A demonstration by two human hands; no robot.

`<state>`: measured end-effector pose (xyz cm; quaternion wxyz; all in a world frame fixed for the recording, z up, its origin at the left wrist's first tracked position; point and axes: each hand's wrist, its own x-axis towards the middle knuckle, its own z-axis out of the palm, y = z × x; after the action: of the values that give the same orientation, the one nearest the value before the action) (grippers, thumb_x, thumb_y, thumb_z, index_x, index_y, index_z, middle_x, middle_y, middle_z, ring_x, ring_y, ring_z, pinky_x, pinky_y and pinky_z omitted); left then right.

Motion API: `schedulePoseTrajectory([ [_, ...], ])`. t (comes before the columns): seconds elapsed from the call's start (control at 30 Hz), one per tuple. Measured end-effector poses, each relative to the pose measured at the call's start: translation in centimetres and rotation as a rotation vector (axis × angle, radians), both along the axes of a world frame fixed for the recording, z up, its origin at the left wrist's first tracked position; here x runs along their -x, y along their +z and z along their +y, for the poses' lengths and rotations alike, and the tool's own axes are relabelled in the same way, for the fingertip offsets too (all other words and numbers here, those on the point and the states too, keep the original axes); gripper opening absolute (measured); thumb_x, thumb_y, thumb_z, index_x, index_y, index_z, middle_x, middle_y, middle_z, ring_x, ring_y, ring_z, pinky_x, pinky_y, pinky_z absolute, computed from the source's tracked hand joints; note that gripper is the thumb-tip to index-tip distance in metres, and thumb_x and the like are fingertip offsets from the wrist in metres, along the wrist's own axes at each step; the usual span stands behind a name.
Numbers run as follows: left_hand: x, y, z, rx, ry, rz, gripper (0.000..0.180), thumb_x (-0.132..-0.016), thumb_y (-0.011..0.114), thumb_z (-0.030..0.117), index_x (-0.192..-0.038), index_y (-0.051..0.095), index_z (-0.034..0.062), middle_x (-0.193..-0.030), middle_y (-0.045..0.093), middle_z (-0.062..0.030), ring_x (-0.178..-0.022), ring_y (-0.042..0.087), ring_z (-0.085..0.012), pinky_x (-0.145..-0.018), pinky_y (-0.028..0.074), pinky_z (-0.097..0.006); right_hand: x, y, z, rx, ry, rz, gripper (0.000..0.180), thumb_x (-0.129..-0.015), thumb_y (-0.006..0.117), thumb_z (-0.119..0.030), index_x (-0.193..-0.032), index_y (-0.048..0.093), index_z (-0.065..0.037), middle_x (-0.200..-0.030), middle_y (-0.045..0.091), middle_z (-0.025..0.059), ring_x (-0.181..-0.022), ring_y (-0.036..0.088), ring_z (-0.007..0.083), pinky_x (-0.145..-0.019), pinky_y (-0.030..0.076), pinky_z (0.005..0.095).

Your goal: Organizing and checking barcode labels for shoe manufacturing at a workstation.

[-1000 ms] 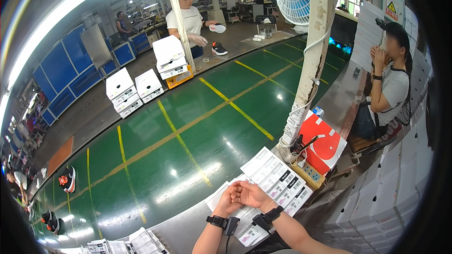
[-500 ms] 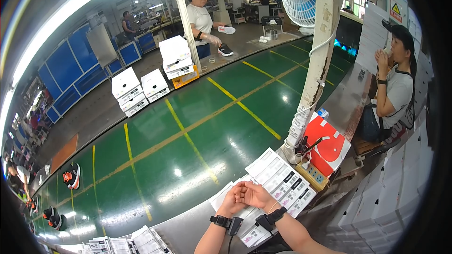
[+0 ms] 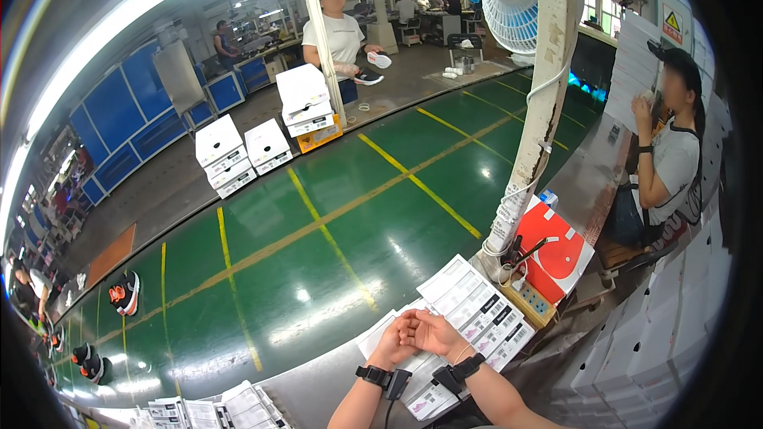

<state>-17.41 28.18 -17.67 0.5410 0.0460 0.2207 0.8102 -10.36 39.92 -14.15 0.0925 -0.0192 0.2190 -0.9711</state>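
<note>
My left hand and my right hand meet at the lower middle, fingers touching each other above white label sheets spread on the grey bench edge. Whether something small is pinched between the fingers is too small to tell. Each wrist wears a black band with a device. The sheets carry rows of printed black-and-white stickers and reach from under my hands toward the right.
A green conveyor belt with yellow lines curves past, carrying shoes at left. White shoe boxes stack beyond it. A white post with a fan stands right, a red box beside it. A seated person is right; another stands far back.
The view has shifted slightly, so the boxes and far worker sit further right. My hands stay together over the label sheets, barely moving.
</note>
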Motion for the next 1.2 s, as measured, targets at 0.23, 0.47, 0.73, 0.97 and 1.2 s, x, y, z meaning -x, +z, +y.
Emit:
schedulePoseTrajectory([
  [0.23, 0.7, -2.3, 0.2, -0.070, -0.057, -0.049, 0.049, -0.089, 0.050, 0.026, -0.129, 0.045, -0.0017, -0.132, 0.047, -0.0200, -0.125, 0.045, -0.0289, -0.109, 0.031, -0.043, 0.3, -0.2, -0.1, 0.027, 0.004, -0.002, 0.033, -0.098, 0.039, -0.022, -0.114, 0.054, 0.003, -0.103, 0.063, 0.0158, -0.090, 0.061, 0.0301, -0.085, 0.048, 0.0394],
  [0.47, 0.9, -3.1, 0.5, -0.113, -0.096, -0.073, 0.043, -0.091, 0.046, 0.025, -0.126, 0.047, 0.0010, -0.130, 0.050, -0.0144, -0.119, 0.048, -0.0243, -0.104, 0.036, -0.041, 0.3, -0.5, 0.1, 0.014, 0.002, 0.033, 0.035, -0.099, 0.039, -0.023, -0.119, 0.053, 0.002, -0.105, 0.062, 0.0157, -0.092, 0.061, 0.0271, -0.087, 0.047, 0.0370],
  [0.73, 0.6, -1.3, 0.1, -0.049, -0.020, -0.084, 0.039, -0.087, 0.053, 0.023, -0.121, 0.049, 0.0023, -0.133, 0.048, -0.0158, -0.125, 0.045, -0.0298, -0.108, 0.032, -0.048, 0.3, -0.3, 0.1, 0.024, 0.023, 0.024, 0.033, -0.099, 0.038, -0.022, -0.117, 0.054, 0.001, -0.106, 0.062, 0.0159, -0.092, 0.061, 0.0278, -0.087, 0.047, 0.0375],
  [0.97, 0.6, -1.6, 0.3, -0.123, -0.041, -0.117, 0.034, -0.086, 0.054, 0.020, -0.116, 0.051, 0.0031, -0.131, 0.050, -0.0143, -0.123, 0.046, -0.0301, -0.107, 0.034, -0.048, 0.3, -0.2, -0.1, 0.046, -0.002, -0.032, 0.033, -0.098, 0.039, -0.022, -0.116, 0.053, 0.003, -0.101, 0.063, 0.0174, -0.090, 0.061, 0.0312, -0.085, 0.048, 0.0397],
  [1.2, 0.5, -0.3, 0.2, -0.065, -0.036, -0.110, 0.029, -0.094, 0.044, 0.020, -0.117, 0.053, 0.0043, -0.091, 0.061, -0.0005, -0.050, 0.044, -0.0018, -0.077, 0.049, -0.024, 0.3, -0.2, -0.2, 0.013, -0.032, -0.035, 0.034, -0.098, 0.040, -0.023, -0.115, 0.053, 0.003, -0.101, 0.062, 0.0167, -0.089, 0.060, 0.0304, -0.085, 0.048, 0.0392],
])
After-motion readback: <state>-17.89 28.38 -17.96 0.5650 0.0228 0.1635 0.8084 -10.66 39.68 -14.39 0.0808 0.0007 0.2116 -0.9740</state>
